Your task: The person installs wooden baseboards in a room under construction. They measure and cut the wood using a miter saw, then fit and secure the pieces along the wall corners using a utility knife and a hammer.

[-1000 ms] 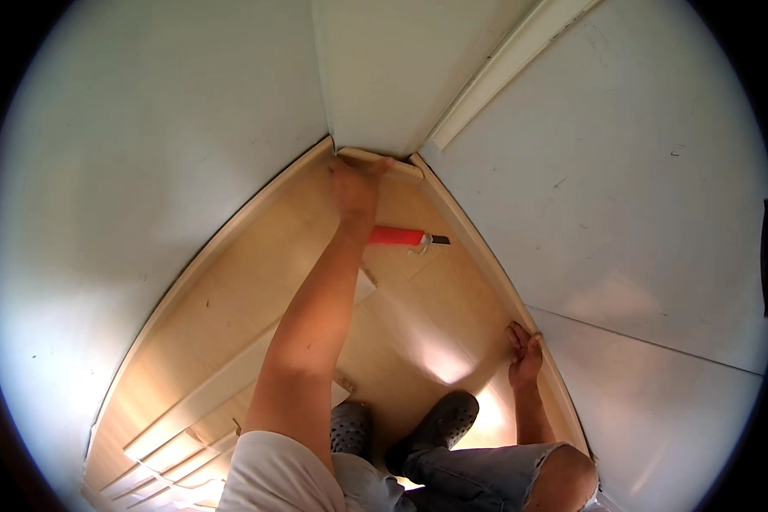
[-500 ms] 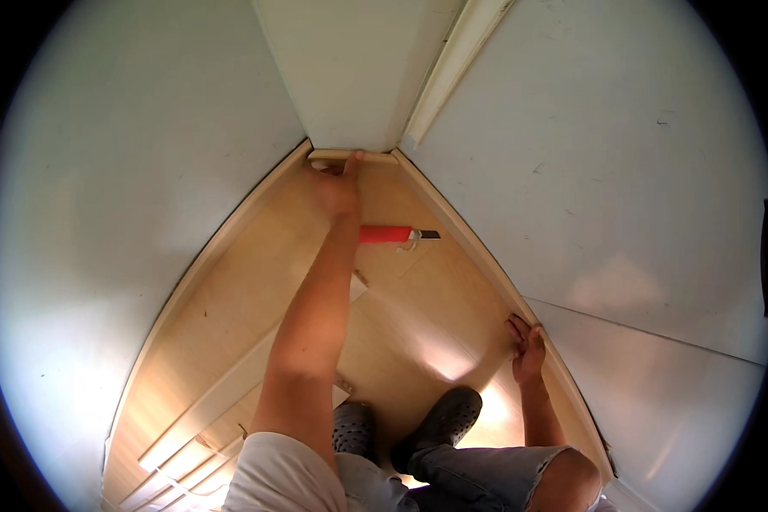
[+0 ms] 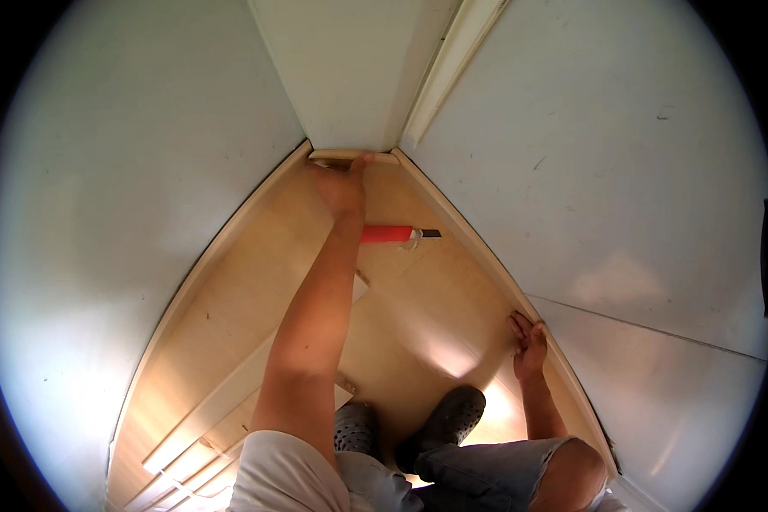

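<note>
At the far end of the narrow floor, my left hand (image 3: pixel 341 186) reaches to a short wooden skirting board (image 3: pixel 382 158) along the end wall. Its thumb is stretched out on the board and stands apart from the other fingers, which are partly hidden. My right hand (image 3: pixel 529 346) rests against the long skirting board (image 3: pixel 486 266) on the right, fingers extended and nothing visible in them. Just right of my left forearm, a utility knife (image 3: pixel 388 234) with a red handle and a dark blade lies on the floor, a small pale scrap (image 3: pixel 410 246) beside it.
Pale walls (image 3: pixel 145 205) close in on both sides, with another long skirting board (image 3: pixel 205 247) at the left. Long wooden strips (image 3: pixel 205 414) lie on the floor at lower left. My feet in dark clogs (image 3: pixel 452 416) stand near the lower middle.
My left hand has shifted slightly to the right along the short board, its thumb a little farther right. My right hand stays at the right skirting board.
</note>
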Demonstrator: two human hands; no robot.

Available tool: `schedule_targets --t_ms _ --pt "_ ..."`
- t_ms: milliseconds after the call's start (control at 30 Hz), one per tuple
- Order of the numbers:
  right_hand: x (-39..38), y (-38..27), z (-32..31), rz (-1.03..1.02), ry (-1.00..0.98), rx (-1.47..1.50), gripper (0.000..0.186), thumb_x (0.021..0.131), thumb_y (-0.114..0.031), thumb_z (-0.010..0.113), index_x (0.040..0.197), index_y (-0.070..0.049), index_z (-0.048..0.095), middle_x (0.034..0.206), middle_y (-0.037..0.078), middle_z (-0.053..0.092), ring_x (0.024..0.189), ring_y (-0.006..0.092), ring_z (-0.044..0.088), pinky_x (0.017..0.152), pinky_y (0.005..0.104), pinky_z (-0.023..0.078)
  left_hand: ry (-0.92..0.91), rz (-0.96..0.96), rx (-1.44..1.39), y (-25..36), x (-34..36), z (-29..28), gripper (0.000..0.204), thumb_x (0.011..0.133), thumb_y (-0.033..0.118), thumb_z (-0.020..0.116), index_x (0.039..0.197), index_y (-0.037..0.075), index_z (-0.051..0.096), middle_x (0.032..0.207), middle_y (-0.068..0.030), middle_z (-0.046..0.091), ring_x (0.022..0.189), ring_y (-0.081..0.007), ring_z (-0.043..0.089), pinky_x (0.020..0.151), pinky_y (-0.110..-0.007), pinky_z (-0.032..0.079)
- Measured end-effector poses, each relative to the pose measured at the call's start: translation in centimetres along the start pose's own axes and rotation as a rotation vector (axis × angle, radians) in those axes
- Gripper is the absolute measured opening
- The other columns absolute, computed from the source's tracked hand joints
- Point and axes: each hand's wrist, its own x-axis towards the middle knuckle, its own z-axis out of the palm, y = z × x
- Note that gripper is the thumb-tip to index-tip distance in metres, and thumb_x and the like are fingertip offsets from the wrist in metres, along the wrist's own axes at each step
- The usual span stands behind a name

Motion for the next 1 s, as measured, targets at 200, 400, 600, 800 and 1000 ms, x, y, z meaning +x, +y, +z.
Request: schedule_targets --t_ms 200,400,600,800,1000 --pt "0.0 -0.4 0.0 -0.002 -0.032 0.009 0.068 0.102 -0.061 0.043 0.132 0.000 0.053 0.137 0.016 0.063 0.125 0.0235 0.062 0.057 0.0215 0.035 0.070 0.032 0.058 -2.0 1.0 0.6 0.101 0.064 0.025 0.098 0.136 -0.010 0.036 0.124 -0.0222 0.059 0.108 -0.0353 0.062 0.094 -0.043 0.052" --pt "0.0 0.1 -1.2 0.027 -0.036 -0.018 0.076 0.100 -0.064 0.046 0.139 0.001 0.049 0.139 0.016 0.061 0.128 0.0236 0.060 0.057 0.0212 0.037 0.017 -0.062 0.040 -1.0 0.5 0.9 0.101 0.065 0.028 0.097 0.134 -0.012 0.035 0.123 -0.0269 0.060 0.109 -0.0387 0.062 0.094 -0.045 0.052" --pt "0.0 -0.4 -0.6 0.033 -0.051 -0.011 0.075 0.100 -0.063 0.047 0.138 0.002 0.049 0.138 0.017 0.062 0.126 0.0236 0.061 0.057 0.0219 0.038 0.039 0.000 0.223 -2.1 1.0 1.4 0.083 0.069 0.035 0.093 0.120 -0.011 0.047 0.111 -0.0247 0.067 0.102 -0.0385 0.067 0.089 -0.045 0.054" --pt "0.2 -0.7 -0.6 0.041 -0.045 -0.009 0.071 0.101 -0.060 0.047 0.137 0.001 0.051 0.137 0.017 0.062 0.123 0.0233 0.062 0.057 0.0219 0.039 -0.001 -0.170 0.488 -2.7 1.4 2.3 0.064 0.075 0.052 0.085 0.092 -0.008 0.067 0.096 -0.0255 0.072 0.091 -0.0390 0.072 0.077 -0.048 0.056" --pt "0.7 0.6 -2.8 -0.022 -0.061 -0.039 0.063 0.104 -0.057 0.044 0.133 -0.002 0.052 0.137 0.017 0.062 0.122 0.0233 0.063 0.057 0.0227 0.040 -0.276 -0.172 0.400 -3.3 1.8 2.9 0.060 0.089 0.056 0.069 0.093 -0.003 0.073 0.095 -0.0216 0.075 0.090 -0.0358 0.072 0.077 -0.046 0.056"
